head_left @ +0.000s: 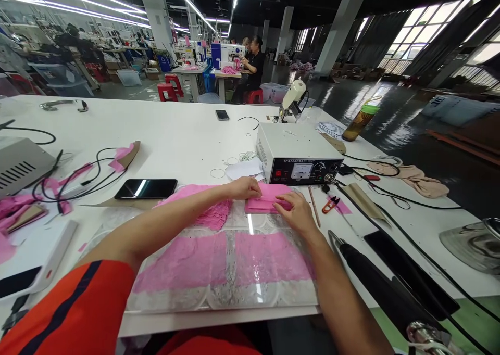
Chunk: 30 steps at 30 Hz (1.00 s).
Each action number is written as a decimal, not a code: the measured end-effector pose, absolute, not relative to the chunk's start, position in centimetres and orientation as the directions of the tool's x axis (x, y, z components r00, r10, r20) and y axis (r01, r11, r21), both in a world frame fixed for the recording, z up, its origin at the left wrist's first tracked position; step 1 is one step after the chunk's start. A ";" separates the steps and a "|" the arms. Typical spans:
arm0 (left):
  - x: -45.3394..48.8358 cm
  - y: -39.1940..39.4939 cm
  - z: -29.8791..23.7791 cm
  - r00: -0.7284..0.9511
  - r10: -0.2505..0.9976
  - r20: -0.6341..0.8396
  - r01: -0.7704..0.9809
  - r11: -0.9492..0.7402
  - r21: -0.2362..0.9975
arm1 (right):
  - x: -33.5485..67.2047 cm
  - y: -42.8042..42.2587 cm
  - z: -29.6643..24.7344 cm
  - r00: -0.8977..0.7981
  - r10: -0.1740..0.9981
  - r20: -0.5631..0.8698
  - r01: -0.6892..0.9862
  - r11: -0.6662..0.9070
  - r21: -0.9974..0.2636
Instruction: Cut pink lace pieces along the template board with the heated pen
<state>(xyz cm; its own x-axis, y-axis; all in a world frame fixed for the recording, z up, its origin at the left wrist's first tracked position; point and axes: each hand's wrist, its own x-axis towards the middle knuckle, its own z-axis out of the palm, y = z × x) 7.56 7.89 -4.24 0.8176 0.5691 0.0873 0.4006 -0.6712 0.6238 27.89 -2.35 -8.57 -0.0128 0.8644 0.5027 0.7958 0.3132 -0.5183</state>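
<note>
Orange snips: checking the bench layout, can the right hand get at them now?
Probably yes: the right hand rests on the pink fabric stack, the orange snips lie close beside it, with only a thin stick lying between.

The fabric stack (267,201) lies before the machine (299,160), phone (146,188) leftward.

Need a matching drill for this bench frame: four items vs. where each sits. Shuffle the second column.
Items:
1. black phone
2. orange snips
3. bottle
4. folded pink fabric

Places:
a. touched by left hand and right hand
b. flat on the table, left of the left hand
c. beyond the white box, near the table's right edge
d. just right of the right hand

Pairs: 1-b, 2-d, 3-c, 4-a
</note>
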 end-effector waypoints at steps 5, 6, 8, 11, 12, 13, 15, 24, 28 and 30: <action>7.6 7.6 -2.8 0.812 0.574 0.102 0.414 -0.692 0.592 | 28.0 -2.2 -8.9 0.030 0.838 0.546 0.864 0.252 -0.436; 7.5 7.4 -2.3 0.813 0.570 0.115 0.408 -0.700 0.586 | 28.1 -2.2 -8.8 0.044 0.833 0.552 0.877 0.232 -0.421; 7.3 6.7 -1.4 0.822 0.553 0.136 0.386 -0.718 0.579 | 28.2 -2.4 -8.4 0.062 0.827 0.558 0.900 0.195 -0.389; 6.4 4.7 -0.4 0.853 0.499 0.155 0.335 -0.751 0.569 | 28.1 -3.4 -7.4 0.044 0.836 0.547 0.924 0.174 -0.340; 5.9 3.7 -0.3 0.867 0.470 0.163 0.312 -0.769 0.558 | 28.0 -4.1 -7.1 0.029 0.844 0.536 0.928 0.176 -0.327; 5.4 2.7 -0.3 0.884 0.439 0.162 0.287 -0.782 0.553 | 27.8 -5.0 -6.9 0.005 0.852 0.524 0.931 0.186 -0.312; 4.3 0.3 -0.6 0.909 0.391 0.146 0.248 -0.788 0.564 | 27.4 -7.2 -6.6 -0.058 0.856 0.513 0.933 0.229 -0.277; 2.2 -6.5 -3.6 0.968 0.194 0.163 0.096 -0.877 0.471 | 27.5 -16.0 -8.7 -0.155 0.813 0.561 0.910 0.339 -0.239; 2.2 -7.0 -4.2 0.976 0.157 0.152 0.083 -0.909 0.409 | 27.9 -16.9 -9.4 -0.106 0.810 0.577 0.906 0.317 -0.279; 2.2 -7.0 -4.1 0.980 0.151 0.129 0.091 -0.920 0.382 | 28.0 -17.2 -9.7 -0.078 0.813 0.577 0.905 0.300 -0.300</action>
